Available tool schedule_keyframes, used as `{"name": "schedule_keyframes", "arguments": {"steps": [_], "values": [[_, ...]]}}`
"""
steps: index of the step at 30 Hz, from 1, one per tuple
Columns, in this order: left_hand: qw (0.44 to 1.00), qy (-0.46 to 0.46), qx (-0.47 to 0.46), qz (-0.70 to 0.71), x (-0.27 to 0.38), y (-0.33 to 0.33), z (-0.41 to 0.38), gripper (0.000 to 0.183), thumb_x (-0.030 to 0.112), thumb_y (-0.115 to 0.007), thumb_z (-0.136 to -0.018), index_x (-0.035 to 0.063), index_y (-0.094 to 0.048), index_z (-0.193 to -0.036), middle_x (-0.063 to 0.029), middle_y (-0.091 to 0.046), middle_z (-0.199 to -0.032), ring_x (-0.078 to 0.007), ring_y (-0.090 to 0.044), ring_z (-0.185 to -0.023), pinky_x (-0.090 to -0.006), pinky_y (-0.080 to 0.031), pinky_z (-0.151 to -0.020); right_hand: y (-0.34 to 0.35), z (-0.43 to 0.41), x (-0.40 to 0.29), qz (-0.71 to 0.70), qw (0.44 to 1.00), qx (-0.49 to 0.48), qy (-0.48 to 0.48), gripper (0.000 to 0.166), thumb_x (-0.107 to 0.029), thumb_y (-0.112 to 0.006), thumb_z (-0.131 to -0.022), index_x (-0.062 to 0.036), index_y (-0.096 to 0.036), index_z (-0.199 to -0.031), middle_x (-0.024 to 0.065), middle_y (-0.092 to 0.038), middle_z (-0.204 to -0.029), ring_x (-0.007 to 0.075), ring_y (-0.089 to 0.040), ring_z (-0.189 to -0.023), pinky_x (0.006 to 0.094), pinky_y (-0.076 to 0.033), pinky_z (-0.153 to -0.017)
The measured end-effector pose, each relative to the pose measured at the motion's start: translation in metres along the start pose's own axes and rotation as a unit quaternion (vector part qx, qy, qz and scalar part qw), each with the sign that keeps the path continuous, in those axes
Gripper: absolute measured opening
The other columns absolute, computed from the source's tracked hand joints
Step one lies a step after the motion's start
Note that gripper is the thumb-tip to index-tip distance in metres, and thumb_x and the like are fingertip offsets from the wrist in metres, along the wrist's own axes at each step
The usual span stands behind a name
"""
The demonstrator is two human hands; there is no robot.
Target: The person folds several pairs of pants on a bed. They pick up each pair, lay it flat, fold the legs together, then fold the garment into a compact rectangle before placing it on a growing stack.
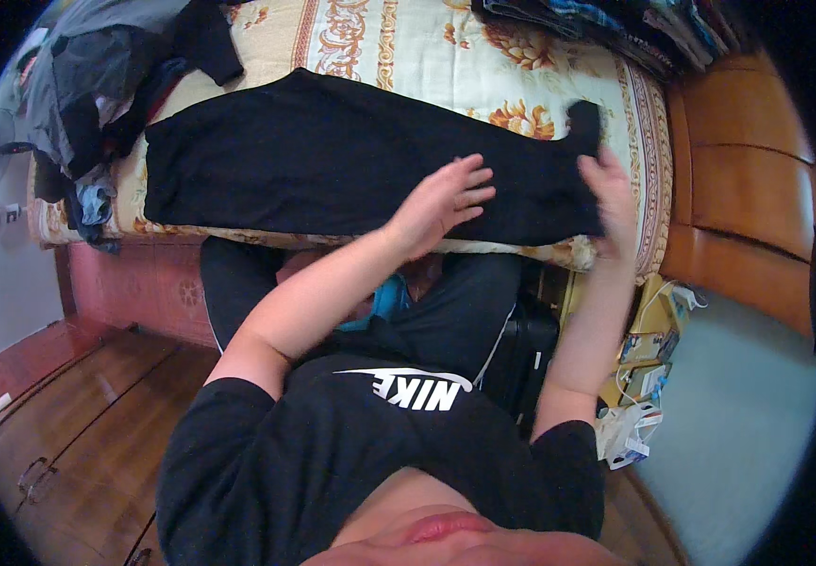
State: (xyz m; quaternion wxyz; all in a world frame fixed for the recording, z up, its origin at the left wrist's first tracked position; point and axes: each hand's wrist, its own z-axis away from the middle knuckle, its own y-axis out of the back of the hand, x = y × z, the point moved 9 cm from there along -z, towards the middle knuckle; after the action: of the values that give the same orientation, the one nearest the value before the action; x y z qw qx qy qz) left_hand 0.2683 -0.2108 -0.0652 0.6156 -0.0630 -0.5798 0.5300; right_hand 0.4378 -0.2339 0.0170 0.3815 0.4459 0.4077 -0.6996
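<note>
A black cloth garment (pixel 309 156) lies spread lengthwise along the front of the bed. It is broad at the left and narrows toward the right, and a small flap sticks up at its far right corner. My left hand (pixel 443 201) is over the right half of the cloth, fingers apart, with nothing in it. At the garment's right end is my right hand (pixel 607 187), blurred by motion. Whether its fingers grip the cloth edge cannot be told.
The bed bears a flower-patterned cover (pixel 415 42). Piled dark and grey clothes (pixel 97 78) lie at its left, and stacked folded clothes (pixel 613 28) at the far right. A wooden headboard (pixel 747 177) borders the right side. Below stands a black case (pixel 521 354) near small boxes (pixel 648 347).
</note>
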Motion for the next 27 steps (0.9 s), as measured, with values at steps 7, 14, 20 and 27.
{"name": "schedule_keyframes", "arguments": {"steps": [7, 14, 20, 27], "values": [[0.996, 0.024, 0.057, 0.062, 0.069, 0.064, 0.023, 0.067, 0.067, -0.043, -0.078, 0.0096, -0.050, -0.112, -0.0053, -0.054, -0.109, -0.0193, -0.049, -0.104, -0.0354, -0.040, -0.085, -0.165, -0.034, 0.078, 0.340, 0.929, 0.068, 0.134, 0.028, -0.016, -0.055, -0.081, 0.0038, -0.052, -0.101, 0.0265, -0.058, -0.094, 0.0412, -0.055, -0.091, 0.0460, -0.046, -0.073], [0.863, -0.062, 0.389, -0.316, 0.072, 0.196, 0.038, 0.057, 0.034, -0.064, -0.076, -0.0035, -0.049, -0.117, -0.0203, -0.049, -0.120, -0.0274, -0.042, -0.116, -0.0347, -0.030, -0.097, -0.197, -0.029, 0.154, 0.290, 0.955, -0.060, 0.009, 0.023, -0.009, -0.052, -0.081, 0.0021, -0.056, -0.100, 0.0219, -0.059, -0.089, 0.0353, -0.058, -0.084, 0.0402, -0.047, -0.074], [0.648, -0.150, 0.402, -0.629, 0.106, 0.165, 0.049, 0.038, 0.026, -0.056, -0.083, -0.0015, -0.050, -0.108, -0.0228, -0.061, -0.081, -0.0376, -0.060, -0.079, -0.0403, -0.049, -0.069, -0.100, -0.023, 0.104, 0.569, 0.775, 0.183, 0.206, 0.032, -0.016, -0.051, -0.084, -0.0071, -0.053, -0.115, 0.0154, -0.047, -0.122, 0.0301, -0.039, -0.118, 0.0506, -0.031, -0.093], [0.504, -0.226, 0.383, -0.741, 0.112, 0.126, 0.067, 0.046, 0.020, -0.062, -0.077, 0.0099, -0.043, -0.118, -0.0152, -0.057, -0.105, -0.0294, -0.057, -0.094, -0.0383, -0.048, -0.070, -0.073, -0.045, 0.143, 0.733, 0.644, 0.177, 0.126, 0.058, -0.041, -0.040, -0.089, -0.0148, -0.024, -0.138, 0.0108, -0.017, -0.145, 0.0322, -0.016, -0.133, 0.0640, -0.015, -0.097]]}}
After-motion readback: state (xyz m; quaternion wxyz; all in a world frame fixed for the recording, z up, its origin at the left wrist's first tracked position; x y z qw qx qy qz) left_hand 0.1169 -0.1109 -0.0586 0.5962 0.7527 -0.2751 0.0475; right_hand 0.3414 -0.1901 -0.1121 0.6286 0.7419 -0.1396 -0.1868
